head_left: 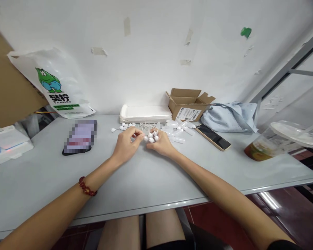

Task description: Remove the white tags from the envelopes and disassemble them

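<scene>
My right hand (162, 145) is closed round a bunch of several small white caps (151, 140), their rounded ends facing me. Thin pale stems seem to run back from them. Close beside it, my left hand (127, 144) has thumb and forefinger pinched together at the left edge of the bunch; what lies between the fingertips is too small to make out. More loose white caps (123, 125) lie on the table behind my left hand. Past my right hand is a pile of clear, frosted little tubes (179, 131). Thin clear pieces (146, 125) lie between these two groups.
Behind stand a stack of white trays or boxes (147, 113) and an open cardboard box (189, 106). Phones (79, 137) (213, 136) lie on either side. A blue cloth bag (228, 116), a drink cup (263, 147) and a white plastic bag (57, 81) stand farther out on the grey table (135, 187).
</scene>
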Available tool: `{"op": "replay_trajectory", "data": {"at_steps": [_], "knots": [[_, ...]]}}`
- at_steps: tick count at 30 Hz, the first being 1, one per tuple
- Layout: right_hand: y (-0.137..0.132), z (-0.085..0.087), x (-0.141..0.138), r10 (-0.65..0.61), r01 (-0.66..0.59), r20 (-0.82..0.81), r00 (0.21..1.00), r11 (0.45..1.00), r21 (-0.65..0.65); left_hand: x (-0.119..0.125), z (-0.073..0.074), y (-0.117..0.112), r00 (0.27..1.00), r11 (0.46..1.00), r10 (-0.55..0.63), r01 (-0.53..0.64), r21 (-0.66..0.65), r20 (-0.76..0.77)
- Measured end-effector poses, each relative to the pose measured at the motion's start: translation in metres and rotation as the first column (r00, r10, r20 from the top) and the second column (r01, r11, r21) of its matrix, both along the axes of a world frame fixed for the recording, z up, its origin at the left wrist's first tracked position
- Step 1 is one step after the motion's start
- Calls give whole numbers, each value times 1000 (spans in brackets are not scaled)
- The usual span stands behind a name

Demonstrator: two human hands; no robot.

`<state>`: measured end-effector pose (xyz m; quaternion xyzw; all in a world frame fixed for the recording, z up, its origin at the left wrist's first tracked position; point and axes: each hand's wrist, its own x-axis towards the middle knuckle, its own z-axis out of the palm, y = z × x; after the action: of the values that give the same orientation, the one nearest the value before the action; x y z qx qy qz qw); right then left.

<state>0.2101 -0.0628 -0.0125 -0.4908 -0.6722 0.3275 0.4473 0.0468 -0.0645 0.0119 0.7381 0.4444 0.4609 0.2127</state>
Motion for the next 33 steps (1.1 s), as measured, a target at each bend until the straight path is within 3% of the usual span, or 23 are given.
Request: {"op": "replay_trajectory", "data": {"at_steps": [3,9,15,20,26,30,33], "knots": [[0,0,0,-26,26,10,1000,1000,-5,-2,0,1,996,999,48,-50,20,70],[-1,-3,-2,-49,44,83,995,997,61,2,-5,-2,985,964,-28,72,255,-170],[-1,-3,-5,-53,39,148,988,994,98,5,-6,-3,979,952,-82,133,277,-189],[0,-4,-6,-48,29,169,985,993,112,4,-5,-5,989,947,-38,81,312,-143],[-3,-4,-7,-41,21,159,986,992,124,-1,0,1,995,957,97,-100,272,25],[-5,-7,-8,-18,-20,203,979,983,185,1,-4,3,996,989,-43,53,136,-74],[-5,-9,-9,-35,-22,254,967,976,217,4,-4,1,991,990,-76,87,109,-107]]}}
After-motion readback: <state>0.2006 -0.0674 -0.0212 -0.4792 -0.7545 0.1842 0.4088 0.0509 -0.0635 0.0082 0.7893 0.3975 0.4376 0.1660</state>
